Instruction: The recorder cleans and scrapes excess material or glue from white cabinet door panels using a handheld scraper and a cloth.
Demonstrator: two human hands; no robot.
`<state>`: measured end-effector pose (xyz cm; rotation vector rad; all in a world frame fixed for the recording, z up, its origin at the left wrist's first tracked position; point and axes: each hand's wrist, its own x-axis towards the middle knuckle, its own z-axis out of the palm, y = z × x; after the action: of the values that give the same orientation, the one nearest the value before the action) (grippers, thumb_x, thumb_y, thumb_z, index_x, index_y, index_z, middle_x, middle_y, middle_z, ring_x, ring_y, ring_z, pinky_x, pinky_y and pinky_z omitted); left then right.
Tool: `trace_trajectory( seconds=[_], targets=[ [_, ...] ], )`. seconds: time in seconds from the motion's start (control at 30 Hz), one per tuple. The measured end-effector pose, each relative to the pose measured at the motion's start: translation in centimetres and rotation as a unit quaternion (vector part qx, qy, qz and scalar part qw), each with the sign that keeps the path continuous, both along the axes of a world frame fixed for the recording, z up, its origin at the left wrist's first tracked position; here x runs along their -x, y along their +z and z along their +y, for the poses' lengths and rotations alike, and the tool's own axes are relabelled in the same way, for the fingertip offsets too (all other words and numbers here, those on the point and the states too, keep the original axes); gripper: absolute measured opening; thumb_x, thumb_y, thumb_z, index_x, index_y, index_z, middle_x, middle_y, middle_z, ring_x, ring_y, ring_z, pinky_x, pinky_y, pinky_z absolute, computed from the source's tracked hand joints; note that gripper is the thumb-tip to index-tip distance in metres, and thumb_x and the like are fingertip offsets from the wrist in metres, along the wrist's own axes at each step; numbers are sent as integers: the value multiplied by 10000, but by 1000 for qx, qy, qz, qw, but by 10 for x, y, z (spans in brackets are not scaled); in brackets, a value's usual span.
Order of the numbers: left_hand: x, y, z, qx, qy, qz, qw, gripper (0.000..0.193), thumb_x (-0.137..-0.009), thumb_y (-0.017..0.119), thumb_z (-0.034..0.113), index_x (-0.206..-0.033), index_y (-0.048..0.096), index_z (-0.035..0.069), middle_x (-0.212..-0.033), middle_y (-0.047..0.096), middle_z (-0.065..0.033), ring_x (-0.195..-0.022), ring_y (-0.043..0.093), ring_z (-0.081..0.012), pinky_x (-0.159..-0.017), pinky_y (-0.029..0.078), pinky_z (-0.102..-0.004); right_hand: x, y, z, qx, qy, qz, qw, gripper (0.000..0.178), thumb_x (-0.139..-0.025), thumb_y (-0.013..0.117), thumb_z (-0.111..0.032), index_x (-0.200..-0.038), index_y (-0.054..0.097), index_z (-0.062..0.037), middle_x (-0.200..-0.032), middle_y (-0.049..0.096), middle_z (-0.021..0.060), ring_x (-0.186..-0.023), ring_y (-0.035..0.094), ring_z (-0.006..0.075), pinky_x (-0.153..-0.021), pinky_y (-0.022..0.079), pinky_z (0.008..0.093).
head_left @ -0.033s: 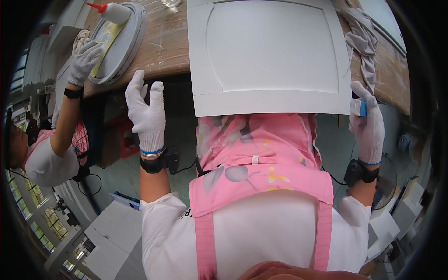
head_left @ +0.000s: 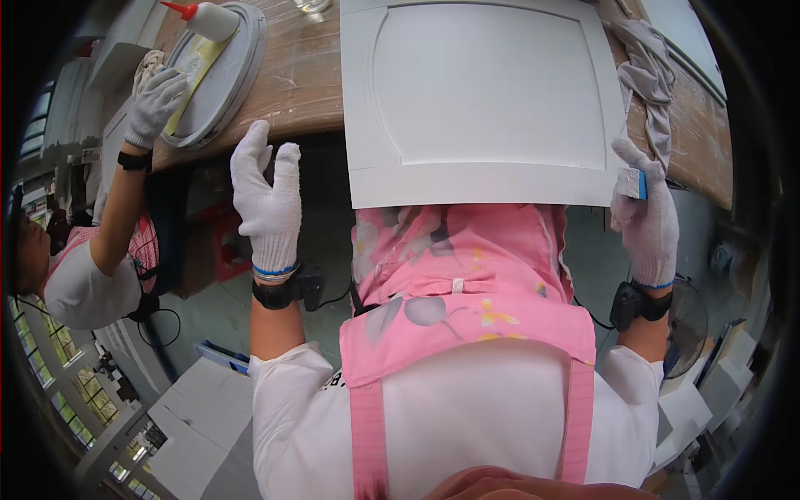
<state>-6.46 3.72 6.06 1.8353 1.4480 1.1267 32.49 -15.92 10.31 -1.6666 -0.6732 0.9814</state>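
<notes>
A white panel (head_left: 496, 87) with a recessed, curved-sided centre lies in front of me and juts past the table's near edge. My left hand (head_left: 271, 187), in a white knit glove, hovers left of the panel with thumb and fingers apart, holding nothing. On the right, my gloved right hand (head_left: 650, 217) is closed around a small blue and white block (head_left: 633, 182), close to the panel's right edge. Whether the block touches that edge I cannot tell.
The brown table (head_left: 304, 92) has a plastic-like covering. At far left, a co-worker's gloved hand (head_left: 158, 104) reaches to a round grey lid (head_left: 242, 67) bearing a glue bottle (head_left: 212, 22) and a yellow strip (head_left: 196, 87). A grey cloth (head_left: 648, 75) hangs at right.
My right hand and the block have shifted left, toward the panel's edge. My left hand has moved slightly right in the picture and stays open.
</notes>
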Motion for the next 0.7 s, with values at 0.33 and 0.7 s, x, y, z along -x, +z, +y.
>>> trace_trajectory(
  seconds=[0.33, 0.7],
  targets=[
    [-67, 35, -33, 6, -304, -62, 951, 440, -828, 746, 169, -1229, 624, 33, -1270, 568, -195, -1185, 568, -333, -1008, 456, -414, 150, -16, 110, 2, 197, 427, 883, 503, -1041, 379, -524, -885, 554, -79, -600, 511, 38, -513, 470, 158, -492, 399, 286],
    [-72, 16, -13, 60, -226, -58, 970, 375, -778, 763, 87, -1138, 668, 37, -1182, 602, -147, -1158, 564, -264, -1014, 440, -379, 164, -20, 142, 40, 96, 431, 896, 519, -1003, 456, -572, -814, 554, -99, -606, 450, -10, -496, 415, 112, -469, 366, 256]
  ],
)
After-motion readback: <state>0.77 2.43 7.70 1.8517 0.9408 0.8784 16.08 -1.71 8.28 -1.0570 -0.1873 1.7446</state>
